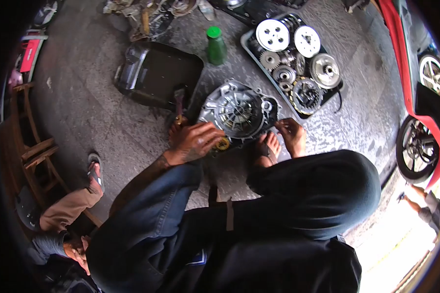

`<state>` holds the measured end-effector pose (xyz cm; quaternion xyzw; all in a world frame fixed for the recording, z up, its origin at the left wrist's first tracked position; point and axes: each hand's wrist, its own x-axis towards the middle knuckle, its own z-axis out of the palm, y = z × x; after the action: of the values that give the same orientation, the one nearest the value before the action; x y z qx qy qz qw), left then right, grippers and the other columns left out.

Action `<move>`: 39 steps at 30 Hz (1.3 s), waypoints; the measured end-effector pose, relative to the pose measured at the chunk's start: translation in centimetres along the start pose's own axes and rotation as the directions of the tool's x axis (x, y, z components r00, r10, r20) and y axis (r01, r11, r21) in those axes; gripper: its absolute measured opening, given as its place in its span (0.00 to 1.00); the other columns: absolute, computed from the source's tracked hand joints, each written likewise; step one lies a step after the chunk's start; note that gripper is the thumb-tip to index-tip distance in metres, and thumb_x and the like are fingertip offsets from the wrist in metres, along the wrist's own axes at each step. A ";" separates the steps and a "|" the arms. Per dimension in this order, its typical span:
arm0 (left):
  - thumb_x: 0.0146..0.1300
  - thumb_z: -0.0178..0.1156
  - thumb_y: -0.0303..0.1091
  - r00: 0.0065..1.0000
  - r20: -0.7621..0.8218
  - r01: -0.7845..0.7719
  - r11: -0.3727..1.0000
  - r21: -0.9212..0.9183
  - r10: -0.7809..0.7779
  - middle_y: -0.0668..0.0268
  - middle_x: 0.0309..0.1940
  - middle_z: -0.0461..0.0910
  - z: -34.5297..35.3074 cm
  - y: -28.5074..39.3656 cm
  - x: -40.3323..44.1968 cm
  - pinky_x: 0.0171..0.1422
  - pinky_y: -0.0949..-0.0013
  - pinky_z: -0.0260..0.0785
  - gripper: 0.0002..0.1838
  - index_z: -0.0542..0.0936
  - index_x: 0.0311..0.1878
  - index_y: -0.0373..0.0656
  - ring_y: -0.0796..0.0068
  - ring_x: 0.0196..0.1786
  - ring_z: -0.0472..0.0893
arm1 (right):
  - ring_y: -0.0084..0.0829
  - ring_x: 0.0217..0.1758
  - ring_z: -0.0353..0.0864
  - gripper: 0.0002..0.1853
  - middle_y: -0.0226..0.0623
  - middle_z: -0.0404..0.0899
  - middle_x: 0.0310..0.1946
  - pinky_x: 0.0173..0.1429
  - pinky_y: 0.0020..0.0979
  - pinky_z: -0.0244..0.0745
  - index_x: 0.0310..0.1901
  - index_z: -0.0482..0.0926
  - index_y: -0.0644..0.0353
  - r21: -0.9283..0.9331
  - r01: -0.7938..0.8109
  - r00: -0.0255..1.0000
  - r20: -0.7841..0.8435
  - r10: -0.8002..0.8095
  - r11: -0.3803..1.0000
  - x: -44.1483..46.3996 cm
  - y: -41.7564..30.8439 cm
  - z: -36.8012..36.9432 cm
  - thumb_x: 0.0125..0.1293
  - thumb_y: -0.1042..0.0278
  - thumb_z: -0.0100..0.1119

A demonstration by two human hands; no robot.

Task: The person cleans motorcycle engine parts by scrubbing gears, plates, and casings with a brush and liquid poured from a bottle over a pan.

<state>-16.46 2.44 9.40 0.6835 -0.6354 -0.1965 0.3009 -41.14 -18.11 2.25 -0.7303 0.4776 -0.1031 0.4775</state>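
A round metal engine cover (237, 111) with a ribbed inside lies on the floor between my feet. My left hand (196, 140) is at its lower left edge, fingers bent together near a small yellow part (222, 143); what they hold, if anything, is hidden. At the cover's right edge is my right hand (291, 135), its fingers curled in and the fingertips close to the rim. Whether something small is between them cannot be made out. A brush (179, 101) leans on the near edge of a dark basin.
The dark basin (168, 73) holds murky liquid. Beside it stands a green bottle (216, 46). A tray (298, 111) of gears and discs lies at the upper right. Another person's foot (96, 172) is at the left, near a wooden bench (38, 149). Motorcycle wheels (418, 149) line the right.
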 end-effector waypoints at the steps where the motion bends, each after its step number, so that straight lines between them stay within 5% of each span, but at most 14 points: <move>1: 0.57 0.64 0.32 1.000 -0.004 0.006 1.000 0.024 -0.006 0.71 0.34 0.79 -0.2 0.2 0.1 0.41 0.69 0.72 0.07 0.82 0.40 0.48 0.73 0.38 0.81 | 0.30 0.34 0.86 0.10 0.42 0.84 0.30 0.37 0.29 0.77 0.36 0.81 0.63 0.025 -0.004 1.000 0.016 0.004 1.000 0.2 0.4 -0.1 0.59 0.65 0.65; 5: 0.58 0.63 0.32 0.997 -0.057 -0.045 0.999 -0.030 0.043 0.69 0.34 0.79 -0.8 0.5 0.5 0.41 0.68 0.73 0.08 0.81 0.42 0.47 0.71 0.37 0.81 | 0.23 0.28 0.82 0.08 0.37 0.82 0.26 0.31 0.25 0.74 0.39 0.80 0.66 0.218 -0.015 0.999 -0.041 0.025 0.976 0.2 -0.2 -0.8 0.66 0.69 0.58; 9: 0.58 0.63 0.30 0.987 -0.142 -0.098 0.986 -0.133 0.079 0.66 0.35 0.79 -1.5 0.0 0.7 0.39 0.67 0.75 0.09 0.80 0.43 0.46 0.68 0.36 0.81 | 0.18 0.22 0.75 0.12 0.34 0.81 0.27 0.24 0.21 0.65 0.42 0.80 0.66 0.225 0.023 0.999 -0.036 -0.016 0.974 0.4 -4.4 -2.7 0.71 0.65 0.53; 15: 0.59 0.62 0.26 0.942 -0.330 -0.124 0.975 -0.185 0.057 0.64 0.33 0.79 -4.9 -0.2 2.6 0.34 0.71 0.73 0.09 0.82 0.43 0.40 0.73 0.31 0.80 | 0.17 0.24 0.76 0.13 0.34 0.82 0.27 0.25 0.20 0.66 0.44 0.79 0.66 0.172 0.175 0.983 0.020 -0.181 0.969 3.1 -10.4 -5.2 0.70 0.64 0.54; 18: 0.56 0.63 0.22 0.924 -0.365 0.014 0.964 -0.264 -0.113 0.65 0.32 0.79 -6.6 0.4 2.9 0.36 0.71 0.74 0.11 0.80 0.43 0.41 0.72 0.32 0.80 | 0.18 0.24 0.76 0.12 0.35 0.82 0.26 0.27 0.22 0.67 0.43 0.80 0.68 0.130 0.256 0.964 0.041 -0.263 0.958 4.8 -13.1 -5.5 0.70 0.66 0.54; 22: 0.55 0.63 0.21 0.852 -0.483 0.049 0.949 -0.312 -0.203 0.70 0.25 0.72 -6.9 0.7 2.6 0.28 0.77 0.63 0.14 0.80 0.45 0.43 0.81 0.23 0.68 | 0.17 0.25 0.75 0.12 0.35 0.81 0.25 0.30 0.21 0.68 0.43 0.80 0.67 0.160 0.308 0.939 0.106 -0.327 0.938 5.9 -14.1 -4.6 0.69 0.66 0.55; 23: 0.56 0.62 0.21 0.845 -0.478 0.071 0.936 -0.345 -0.240 0.70 0.26 0.74 -6.6 0.8 2.3 0.27 0.77 0.62 0.12 0.81 0.44 0.43 0.81 0.24 0.69 | 0.18 0.28 0.77 0.11 0.38 0.83 0.28 0.33 0.23 0.72 0.43 0.80 0.66 0.234 0.324 0.928 0.108 -0.356 0.917 5.6 -13.7 -3.8 0.68 0.66 0.56; 25: 0.58 0.61 0.22 0.834 -0.472 0.078 0.907 -0.414 -0.287 0.69 0.27 0.75 -5.9 1.0 2.2 0.28 0.78 0.62 0.11 0.81 0.44 0.43 0.83 0.24 0.70 | 0.25 0.32 0.83 0.10 0.42 0.84 0.33 0.38 0.28 0.75 0.44 0.80 0.64 -0.015 0.317 0.917 0.260 -0.303 0.948 4.8 -13.5 -3.0 0.66 0.67 0.58; 27: 0.60 0.60 0.24 0.840 -0.462 0.071 0.902 -0.427 -0.284 0.69 0.29 0.76 -6.2 0.9 2.3 0.27 0.79 0.61 0.09 0.81 0.44 0.42 0.85 0.24 0.69 | 0.34 0.36 0.85 0.10 0.43 0.84 0.36 0.42 0.32 0.76 0.45 0.80 0.61 -0.034 0.386 0.823 0.464 -0.328 0.922 4.0 -13.5 -2.7 0.65 0.67 0.59; 29: 0.62 0.59 0.28 0.844 -0.435 0.109 0.895 -0.433 -0.313 0.70 0.30 0.78 -6.7 1.4 2.4 0.27 0.82 0.58 0.08 0.81 0.45 0.42 0.88 0.25 0.69 | 0.36 0.37 0.85 0.10 0.43 0.83 0.35 0.41 0.32 0.76 0.46 0.80 0.61 -0.113 0.419 0.841 0.421 -0.339 0.901 3.5 -12.0 -2.8 0.65 0.68 0.57; 33: 0.62 0.59 0.29 0.808 -0.396 0.232 0.853 -0.467 -0.436 0.72 0.32 0.78 -6.6 -0.3 3.1 0.31 0.83 0.62 0.09 0.81 0.46 0.42 0.89 0.30 0.72 | 0.28 0.33 0.83 0.11 0.39 0.84 0.33 0.39 0.29 0.75 0.46 0.80 0.62 0.028 0.242 0.947 0.212 -0.243 0.970 2.7 -10.4 -4.6 0.67 0.67 0.57; 35: 0.61 0.61 0.25 0.815 -0.446 0.161 0.884 -0.440 -0.370 0.71 0.35 0.79 -7.2 -1.3 3.3 0.31 0.81 0.66 0.08 0.81 0.44 0.41 0.86 0.33 0.74 | 0.26 0.32 0.82 0.12 0.37 0.84 0.32 0.35 0.28 0.73 0.46 0.80 0.63 0.137 0.019 0.985 0.166 -0.042 0.990 2.4 -8.2 -6.0 0.67 0.64 0.58; 37: 0.63 0.60 0.28 0.818 -0.281 0.256 0.755 -0.604 -0.502 0.71 0.39 0.80 -8.0 -2.1 3.1 0.37 0.80 0.68 0.09 0.79 0.46 0.41 0.87 0.37 0.74 | 0.26 0.34 0.82 0.17 0.36 0.82 0.33 0.31 0.26 0.72 0.52 0.74 0.66 0.249 0.122 0.980 0.124 -0.157 0.961 1.8 -6.2 -7.5 0.72 0.60 0.49; 39: 0.69 0.53 0.45 0.837 -0.120 0.302 0.633 -0.713 -0.534 0.65 0.49 0.78 -9.0 -3.5 2.8 0.52 0.72 0.69 0.20 0.74 0.56 0.41 0.79 0.49 0.76 | 0.29 0.36 0.82 0.24 0.38 0.82 0.36 0.33 0.28 0.73 0.56 0.72 0.65 0.302 -0.028 0.999 0.053 0.012 0.953 0.6 -6.1 -8.9 0.72 0.50 0.46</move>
<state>-7.65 1.13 14.12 0.6809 -0.2847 -0.3621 0.5693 -42.61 -23.37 11.58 -0.6460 0.4513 -0.1517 0.5966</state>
